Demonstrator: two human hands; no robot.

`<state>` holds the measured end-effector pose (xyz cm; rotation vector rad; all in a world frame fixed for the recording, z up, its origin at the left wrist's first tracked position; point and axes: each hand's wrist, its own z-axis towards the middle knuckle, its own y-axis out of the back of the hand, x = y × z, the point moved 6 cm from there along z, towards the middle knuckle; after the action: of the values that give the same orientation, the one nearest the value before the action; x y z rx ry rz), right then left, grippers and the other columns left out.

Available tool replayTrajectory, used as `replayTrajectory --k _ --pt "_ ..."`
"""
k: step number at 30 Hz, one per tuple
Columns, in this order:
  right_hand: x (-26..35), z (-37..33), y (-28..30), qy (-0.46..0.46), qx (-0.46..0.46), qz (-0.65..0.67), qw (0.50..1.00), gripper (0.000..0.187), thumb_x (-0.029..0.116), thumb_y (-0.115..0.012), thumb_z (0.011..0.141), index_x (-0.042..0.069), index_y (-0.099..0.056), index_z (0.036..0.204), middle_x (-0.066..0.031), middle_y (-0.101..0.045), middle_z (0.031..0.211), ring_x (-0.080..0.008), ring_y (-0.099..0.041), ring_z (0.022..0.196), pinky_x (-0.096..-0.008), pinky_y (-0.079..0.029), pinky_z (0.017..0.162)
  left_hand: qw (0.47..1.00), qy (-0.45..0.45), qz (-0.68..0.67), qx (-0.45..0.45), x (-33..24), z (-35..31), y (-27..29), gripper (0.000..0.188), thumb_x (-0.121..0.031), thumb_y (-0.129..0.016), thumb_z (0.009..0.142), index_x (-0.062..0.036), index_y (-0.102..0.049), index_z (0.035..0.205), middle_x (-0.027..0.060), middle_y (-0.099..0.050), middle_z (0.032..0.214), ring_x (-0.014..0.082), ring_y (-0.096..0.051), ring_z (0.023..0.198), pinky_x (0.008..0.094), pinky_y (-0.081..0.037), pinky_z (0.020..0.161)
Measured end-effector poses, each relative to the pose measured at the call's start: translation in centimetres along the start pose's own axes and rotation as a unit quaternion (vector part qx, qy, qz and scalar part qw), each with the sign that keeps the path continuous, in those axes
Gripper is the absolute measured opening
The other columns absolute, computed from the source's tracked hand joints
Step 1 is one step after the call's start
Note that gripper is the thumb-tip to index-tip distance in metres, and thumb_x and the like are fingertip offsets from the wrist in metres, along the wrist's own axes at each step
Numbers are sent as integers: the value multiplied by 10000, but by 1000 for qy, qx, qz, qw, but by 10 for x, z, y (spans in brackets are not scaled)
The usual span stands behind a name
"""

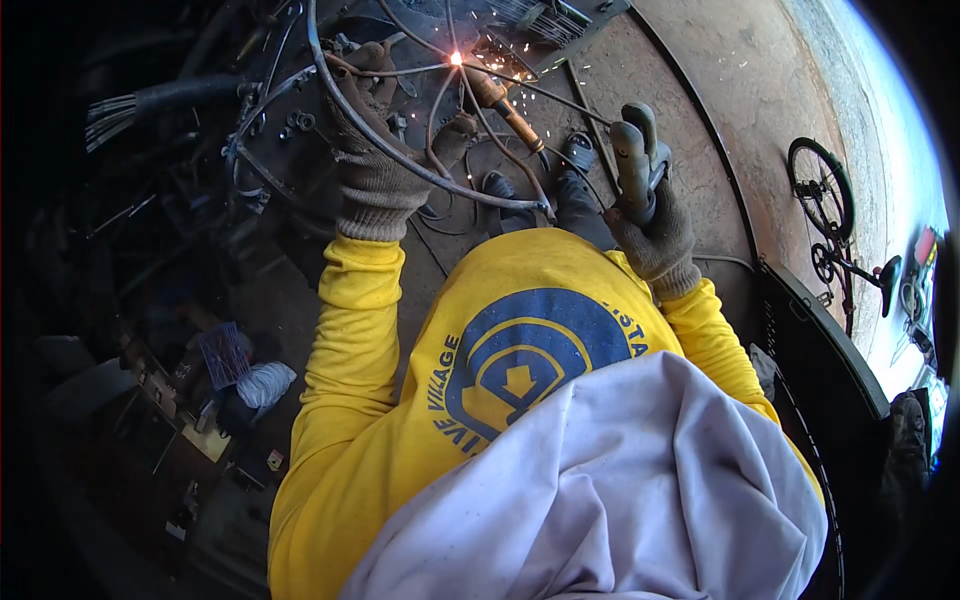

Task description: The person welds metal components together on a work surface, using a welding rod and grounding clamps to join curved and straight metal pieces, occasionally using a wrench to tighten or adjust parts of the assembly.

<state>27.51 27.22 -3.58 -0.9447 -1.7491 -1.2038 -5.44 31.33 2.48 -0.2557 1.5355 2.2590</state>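
Observation:
A round metal frame [352,117] has curved rods meeting near its middle, where a bright welding spark glows and throws sparks. My left hand [382,165], in a knitted work glove, holds the frame at its left side, with the ring crossing over the palm. My right hand [655,235], also gloved, is closed round a grey electrode holder [634,160]. From its jaws a thin welding electrode [550,95] runs left to the bright spot. Just below the spark is an orange-brown, handle-shaped tool [515,120]; its exact kind is unclear.
My shoes [579,150] are on the floor beneath the frame. Dark metal parts and a bundle of rods [112,118] crowd the left. A long curved bar [700,110] lies right of my hand. Farther right stands a bicycle [825,190]. A cable [725,260] crosses nearby.

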Motion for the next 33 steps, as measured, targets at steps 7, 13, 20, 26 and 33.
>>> replayTrajectory --k 7,13,20,26,33 --pt "9 2 -1 18 7 -27 999 478 228 -847 792 25 -637 1170 -179 -712 1005 -318 -728 892 -392 -556 807 1000 1 9 -2 0 1 3 1271 -659 -792 772 52 -111 1575 299 -353 1536 420 -452 1381 515 -444 1121" --pt "2 3 -3 16 17 -32 999 471 247 -841 801 31 -638 1168 -180 -701 1001 -332 -718 890 -396 -551 797 1000 -1 16 -4 0 1 4 1269 -647 -782 794 49 -71 1582 304 -360 1538 423 -439 1404 520 -438 1130" --pt "5 4 -6 30 18 -1 999 530 268 -839 799 32 -617 1218 -200 -684 1085 -357 -702 961 -418 -543 843 999 -5 34 -12 -2 -1 7 1267 -634 -771 817 47 -33 1589 309 -368 1539 427 -429 1424 525 -434 1138" --pt "3 5 -6 47 23 -9 999 584 259 -824 802 20 -587 1279 -203 -680 1110 -361 -695 993 -418 -542 868 1000 2 22 -5 0 -2 9 1257 -637 -771 816 51 -52 1585 309 -377 1532 424 -444 1409 521 -442 1129" --pt "9 7 -5 46 22 -18 999 598 266 -833 797 10 -591 1280 -221 -668 1149 -372 -686 1029 -427 -535 883 1000 11 -4 0 2 1 5 1246 -640 -770 815 55 -74 1580 309 -388 1525 422 -461 1392 516 -451 1117"
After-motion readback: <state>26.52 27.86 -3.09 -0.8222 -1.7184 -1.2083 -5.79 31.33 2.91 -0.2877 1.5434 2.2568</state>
